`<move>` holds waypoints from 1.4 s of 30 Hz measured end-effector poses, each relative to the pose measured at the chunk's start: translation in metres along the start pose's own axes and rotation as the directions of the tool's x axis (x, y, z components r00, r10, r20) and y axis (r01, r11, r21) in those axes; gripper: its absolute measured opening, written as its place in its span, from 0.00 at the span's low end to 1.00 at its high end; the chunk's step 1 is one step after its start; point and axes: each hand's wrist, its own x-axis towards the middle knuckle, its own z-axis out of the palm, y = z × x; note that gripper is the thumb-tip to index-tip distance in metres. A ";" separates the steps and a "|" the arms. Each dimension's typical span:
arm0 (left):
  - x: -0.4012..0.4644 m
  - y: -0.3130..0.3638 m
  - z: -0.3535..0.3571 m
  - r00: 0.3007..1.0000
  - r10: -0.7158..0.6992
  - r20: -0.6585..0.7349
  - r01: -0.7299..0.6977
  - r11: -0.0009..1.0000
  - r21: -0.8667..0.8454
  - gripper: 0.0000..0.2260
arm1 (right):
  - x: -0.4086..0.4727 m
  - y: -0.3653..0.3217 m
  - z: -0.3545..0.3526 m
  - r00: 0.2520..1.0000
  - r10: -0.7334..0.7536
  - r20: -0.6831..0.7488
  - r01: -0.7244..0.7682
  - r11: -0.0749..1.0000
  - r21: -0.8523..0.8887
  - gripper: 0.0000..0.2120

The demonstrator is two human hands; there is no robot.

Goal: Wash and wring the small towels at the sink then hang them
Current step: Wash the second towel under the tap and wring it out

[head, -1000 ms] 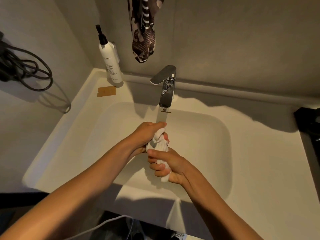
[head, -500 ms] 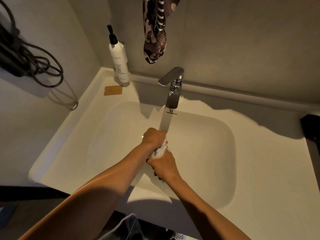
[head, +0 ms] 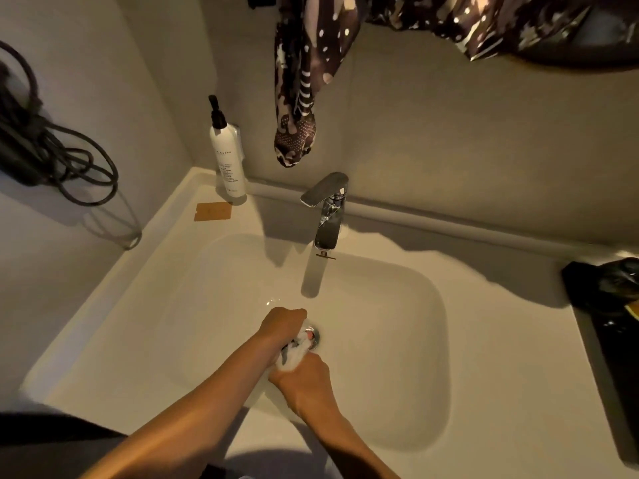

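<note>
Standing off to the side, what fills most of the view is the white sink [head: 145, 305], a wide basin with a flat surface around it. A dark patterned cloth [head: 297, 98] hangs on the wall above, and a black cable [head: 69, 167] is coiled on the left wall. Then the chrome faucet [head: 326, 209], which doesn't look like it's running as far as I can tell, and a white pump bottle [head: 228, 160] in the back corner with a small tan card [head: 212, 211] lying just beside it.

Down low in the basin, right over the drain [head: 316, 337], the left hand [head: 281, 324] and right hand [head: 304, 382] are both clenched on one small white towel [head: 294, 352], bunched up tight between them. Looks like the wringing step to me. Next I'd guess it needs a firm opposite twist, then shaking it open to hang somewhere.
</note>
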 end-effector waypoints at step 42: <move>-0.172 0.111 -0.123 0.553 0.801 0.230 -0.737 0.599 -0.314 0.32 | -0.108 -0.213 -0.165 0.887 -0.416 -0.199 0.459 0.758 0.463 0.14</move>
